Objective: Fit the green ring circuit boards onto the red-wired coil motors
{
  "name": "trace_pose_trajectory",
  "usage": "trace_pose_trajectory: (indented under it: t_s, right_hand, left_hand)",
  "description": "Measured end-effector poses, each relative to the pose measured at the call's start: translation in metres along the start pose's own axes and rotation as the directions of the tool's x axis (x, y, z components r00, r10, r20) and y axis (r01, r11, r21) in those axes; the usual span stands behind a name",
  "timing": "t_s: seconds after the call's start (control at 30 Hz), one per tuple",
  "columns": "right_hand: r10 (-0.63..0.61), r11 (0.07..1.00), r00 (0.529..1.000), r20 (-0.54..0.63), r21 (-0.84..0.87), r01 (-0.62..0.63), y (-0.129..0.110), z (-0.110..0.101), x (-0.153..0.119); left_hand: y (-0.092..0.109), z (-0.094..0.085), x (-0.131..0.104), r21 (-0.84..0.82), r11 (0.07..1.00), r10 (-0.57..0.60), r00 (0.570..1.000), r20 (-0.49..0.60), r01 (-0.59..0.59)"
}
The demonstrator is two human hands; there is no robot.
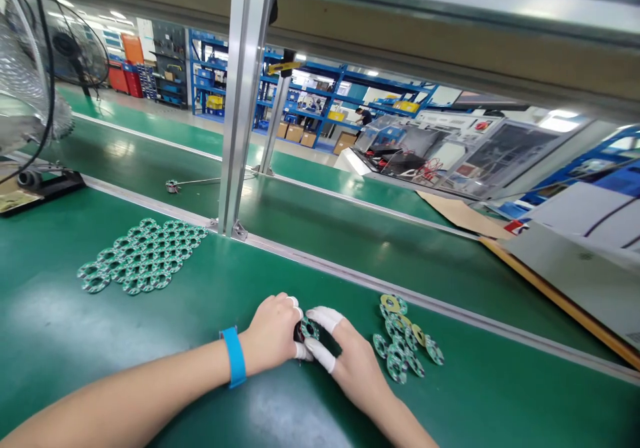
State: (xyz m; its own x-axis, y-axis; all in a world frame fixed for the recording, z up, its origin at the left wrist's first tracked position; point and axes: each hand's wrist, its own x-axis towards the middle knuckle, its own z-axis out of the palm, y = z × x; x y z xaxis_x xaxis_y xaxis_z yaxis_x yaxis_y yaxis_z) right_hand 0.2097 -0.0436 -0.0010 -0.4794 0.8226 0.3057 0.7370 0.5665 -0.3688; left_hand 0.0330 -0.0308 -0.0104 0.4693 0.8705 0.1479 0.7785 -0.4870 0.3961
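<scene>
Both hands meet over the green bench, with white finger cots on several fingertips. My left hand (274, 331), with a blue band at its wrist, is closed around a small dark round part that is mostly hidden by the fingers. Against that part's right face sits a green ring-shaped circuit board (311, 329). My right hand (354, 361) pinches this board between thumb and finger. Right of the hands lies a loose heap of similar ring boards (397, 370), some with yellowish faces. Neat rows of ring boards (150, 255) lie at the left.
An upright metal post (240, 101) rises from the metal rail behind the bench. A wound coil part with a long lead (172, 187) lies on the green belt (320, 215) beyond. A fan (70, 45) stands at far left, a grey panel (580, 268) at right.
</scene>
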Motion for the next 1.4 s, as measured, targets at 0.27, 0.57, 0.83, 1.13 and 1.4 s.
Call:
trace_pose_trajectory:
  t_s: [0.27, 0.57, 0.83, 1.13, 1.4]
  right_hand:
    - [0.038, 0.998, 0.982, 0.183, 0.045, -0.047, -0.008, -0.016, 0.017]
    - [0.165, 0.979, 0.950, 0.266, 0.073, -0.191, -0.014, -0.021, 0.020]
    - [0.203, 0.939, 0.935, 0.292, 0.213, -0.270, -0.015, -0.020, 0.018]
    - [0.216, 0.966, 0.944, 0.251, 0.087, -0.244, -0.020, -0.014, 0.018]
    - [0.255, 0.906, 0.930, 0.266, 0.270, -0.326, -0.013, -0.017, 0.016]
  left_hand:
    - [-0.001, 0.001, 0.001, -0.001, 1.000, 0.002, 1.000, -0.006, -0.002]
    - [-0.003, 0.005, 0.002, 0.004, 1.000, 0.002, 1.000, -0.001, -0.002]
    - [-0.003, 0.008, 0.002, -0.017, 1.000, 0.009, 1.000, -0.011, -0.009]
    - [-0.001, 0.007, 0.000, -0.035, 0.999, -0.010, 1.000, 0.001, 0.010]
    - [0.005, -0.004, -0.001, -0.052, 0.997, -0.046, 0.998, 0.045, 0.048]
